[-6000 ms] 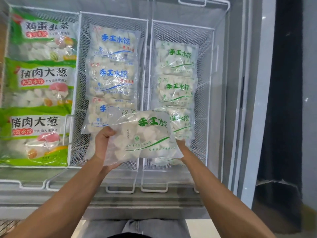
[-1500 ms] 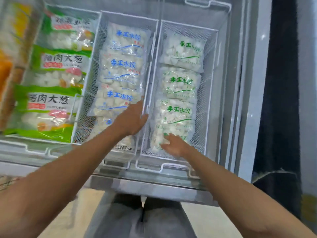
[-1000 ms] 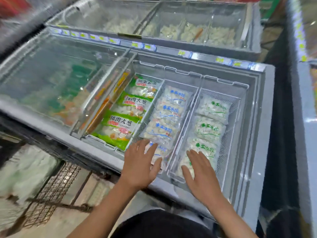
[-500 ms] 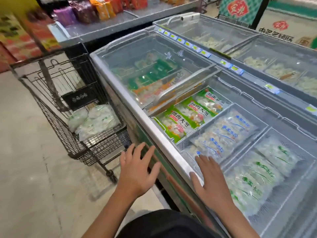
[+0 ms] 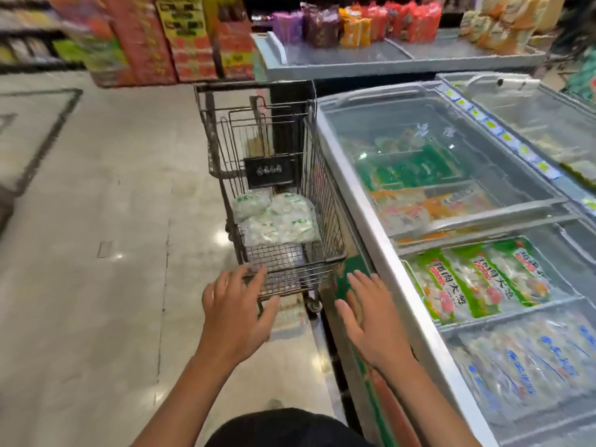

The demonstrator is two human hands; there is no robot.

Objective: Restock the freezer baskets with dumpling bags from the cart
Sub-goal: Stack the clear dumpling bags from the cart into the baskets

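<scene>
Wire cart (image 5: 277, 175) stands on the tiled floor (image 5: 96, 221) just beside the freezer (image 5: 371, 227), with a few clear dumpling bags (image 5: 277, 221) piled in its bottom. Both hands are empty, fingers spread: the left hand (image 5: 237, 312) hovers in front of the cart's near rim, the right hand (image 5: 371, 317) beside it, over the freezer's outer side. In the open freezer, green bags (image 5: 477, 279) and blue-printed bags (image 5: 529, 366) lie in separate baskets.
</scene>
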